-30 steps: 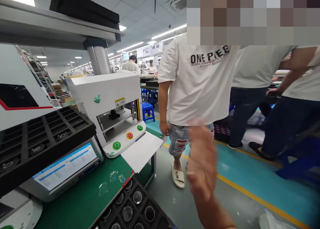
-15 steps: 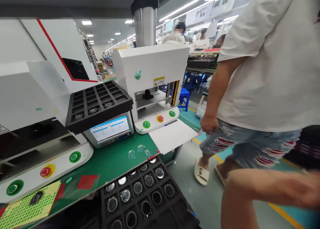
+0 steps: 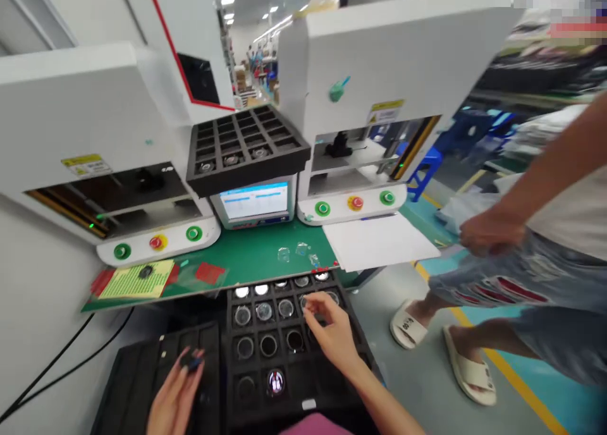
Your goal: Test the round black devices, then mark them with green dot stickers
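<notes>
My left hand point(image 3: 174, 391) is at the lower left, over a black tray point(image 3: 142, 365). Its fingers close on a small dark part point(image 3: 192, 361), partly hidden and blurred. My right hand point(image 3: 332, 327) reaches over a second black foam tray point(image 3: 327, 384) divided into square cells. Thumb and forefinger come together beside a round glass-faced piece point(image 3: 303, 303); whether they grip it is unclear. Several similar round pieces, such as a clear disc point(image 3: 264, 310) and a dark ring point(image 3: 268, 345), lie in the cells. One shiny piece point(image 3: 275, 382) reflects light.
Two white press machines point(image 3: 398, 55) with buttons stand on the green bench point(image 3: 251, 251). Between them, a compartment tray point(image 3: 251, 169) sits above a small screen point(image 3: 258, 200). White paper point(image 3: 379, 242) overhangs the bench. A person in ripped shorts point(image 3: 502, 296) stands close at the right.
The view has turned down and to the right edge less. Both my hands now show over the trays, the left with a dark part. The blurred arm at lower right is gone.
</notes>
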### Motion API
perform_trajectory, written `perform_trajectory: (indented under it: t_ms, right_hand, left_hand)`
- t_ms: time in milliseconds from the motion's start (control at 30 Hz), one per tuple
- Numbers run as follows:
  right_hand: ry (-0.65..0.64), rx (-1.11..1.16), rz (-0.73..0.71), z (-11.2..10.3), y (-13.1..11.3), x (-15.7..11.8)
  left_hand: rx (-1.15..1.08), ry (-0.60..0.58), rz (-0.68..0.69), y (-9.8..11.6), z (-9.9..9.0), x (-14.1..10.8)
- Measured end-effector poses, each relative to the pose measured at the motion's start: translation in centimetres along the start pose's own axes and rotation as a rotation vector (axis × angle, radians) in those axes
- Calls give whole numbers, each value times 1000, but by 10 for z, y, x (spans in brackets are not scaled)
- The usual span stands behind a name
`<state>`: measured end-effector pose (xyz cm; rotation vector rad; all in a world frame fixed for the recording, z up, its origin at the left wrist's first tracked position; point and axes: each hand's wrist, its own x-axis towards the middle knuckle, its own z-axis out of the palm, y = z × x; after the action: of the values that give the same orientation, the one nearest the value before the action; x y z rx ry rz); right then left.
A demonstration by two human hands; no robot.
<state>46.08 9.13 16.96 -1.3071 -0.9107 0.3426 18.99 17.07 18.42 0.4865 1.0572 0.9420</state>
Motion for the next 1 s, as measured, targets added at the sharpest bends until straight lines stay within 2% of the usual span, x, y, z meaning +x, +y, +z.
perform_trajectory:
  t_ms: [67,200,267,333,433,600,700,767,867,1000]
  right_hand:
    - [-74,51,31,4,-6,-4]
    - [-156,151,75,6,-25,-6]
    - [-164,208,89,4,-33,-7]
    - [-166,246,105,3,-38,-8]
    - [-194,249,117,2,-38,-5]
    - [-329,327,193,-3,-39,2]
    - [-344,402,218,-13,-46,4]
    - [-316,434,211,-19,-45,12]
    - [-227,333,216,-14,-18,42]
    - [-248,156,266,29,52,91]
  left_hand:
    - [-43,-81,-79,-18,19,2]
    - [-104,-452,-214,-44,73,-5]
    - [-114,-537,-227,-50,93,-10]
    - [-99,-573,-221,-52,104,-14]
    - [-47,-622,-225,-53,109,-14]
    - [-30,-698,-257,-56,114,-11]
    - [-39,-669,-262,-57,114,-9]
    - [-55,-604,-238,-57,111,-7]
    - [-87,-477,-188,-55,103,0]
    - [-109,-414,-191,-53,90,6]
